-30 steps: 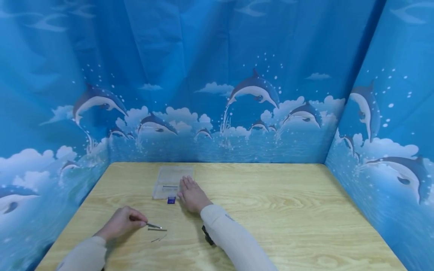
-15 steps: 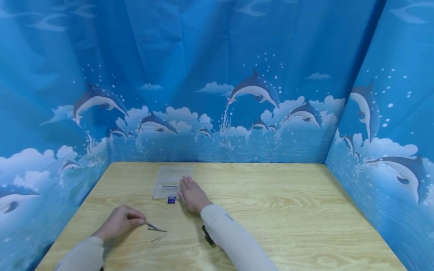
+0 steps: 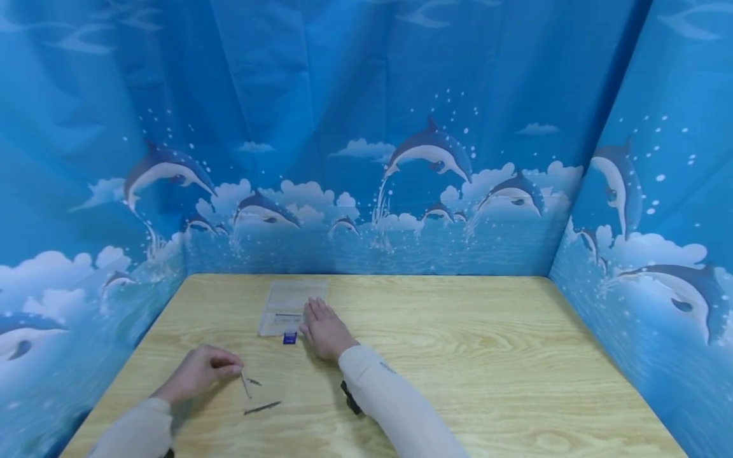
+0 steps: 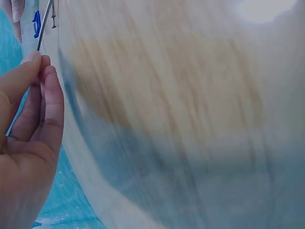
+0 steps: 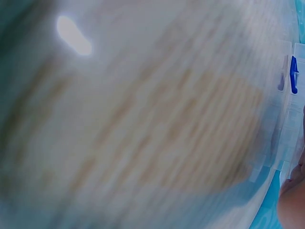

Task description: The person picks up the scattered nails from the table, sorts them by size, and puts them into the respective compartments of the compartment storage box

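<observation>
My left hand [image 3: 197,375] pinches one end of a thin grey metal rod [image 4: 44,26] between thumb and fingertips, low over the table. In the head view the rod points down toward the near side. Just beside its tip lie small dark metal pieces [image 3: 254,381], and nearer the front a longer dark metal strip [image 3: 262,408]. My right hand [image 3: 326,332] rests with fingers extended at the right side of an open clear plastic box [image 3: 294,292]. A blue latch [image 3: 290,338] shows at the box's front. A slim nail-like piece [image 3: 287,315] lies inside.
The wood-grain table [image 3: 487,369] stretches off to the right of both arms. Blue curtains [image 3: 355,76] with printed dolphins stand along its back and sides. A black strap [image 3: 350,399] shows at the right wrist.
The rod in my left hand has swung from pointing right to pointing toward the near side. The long dark piece now lies nearer the front. My right hand has stayed put.
</observation>
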`<action>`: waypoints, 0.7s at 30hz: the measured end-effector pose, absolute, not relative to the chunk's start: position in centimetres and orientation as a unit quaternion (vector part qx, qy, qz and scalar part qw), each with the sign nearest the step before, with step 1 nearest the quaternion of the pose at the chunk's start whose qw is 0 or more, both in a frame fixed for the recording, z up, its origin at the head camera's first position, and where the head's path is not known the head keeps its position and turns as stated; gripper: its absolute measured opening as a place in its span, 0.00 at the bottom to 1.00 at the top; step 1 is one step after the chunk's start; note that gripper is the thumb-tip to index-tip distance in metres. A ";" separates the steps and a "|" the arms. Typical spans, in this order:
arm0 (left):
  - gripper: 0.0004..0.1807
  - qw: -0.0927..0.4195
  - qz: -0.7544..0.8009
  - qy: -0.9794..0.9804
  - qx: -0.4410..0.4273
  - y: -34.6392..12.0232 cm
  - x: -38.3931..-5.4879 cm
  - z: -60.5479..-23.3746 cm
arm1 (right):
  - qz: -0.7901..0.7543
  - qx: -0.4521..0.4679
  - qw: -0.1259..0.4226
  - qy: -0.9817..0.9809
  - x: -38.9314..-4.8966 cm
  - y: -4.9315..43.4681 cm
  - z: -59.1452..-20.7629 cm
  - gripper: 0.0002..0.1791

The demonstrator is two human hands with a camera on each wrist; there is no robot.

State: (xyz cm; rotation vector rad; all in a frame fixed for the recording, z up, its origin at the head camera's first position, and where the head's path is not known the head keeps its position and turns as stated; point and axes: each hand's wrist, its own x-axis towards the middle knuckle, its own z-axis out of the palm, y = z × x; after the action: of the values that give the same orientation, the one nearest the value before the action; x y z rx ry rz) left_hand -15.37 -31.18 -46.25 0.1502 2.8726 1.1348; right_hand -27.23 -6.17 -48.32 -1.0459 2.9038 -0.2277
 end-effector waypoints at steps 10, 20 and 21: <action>0.04 0.053 0.369 0.927 0.045 -31.2 -15.6 -46.6 | -0.075 -0.343 0.012 0.936 -27.5 -6.2 -48.7 0.31; 0.11 0.073 0.358 0.929 0.057 -31.1 -16.1 -46.9 | -0.082 -0.336 0.018 0.938 -27.5 -6.2 -48.7 0.31; 0.11 0.074 0.359 0.929 0.059 -31.2 -16.1 -46.9 | -0.082 -0.336 0.018 0.938 -27.5 -6.2 -48.8 0.31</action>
State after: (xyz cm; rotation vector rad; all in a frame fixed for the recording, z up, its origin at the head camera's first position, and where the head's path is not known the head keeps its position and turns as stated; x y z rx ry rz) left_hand -16.10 -31.17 -46.94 0.1776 2.7868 1.0772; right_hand -27.52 -6.20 -48.76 -1.0434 2.9150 -0.2533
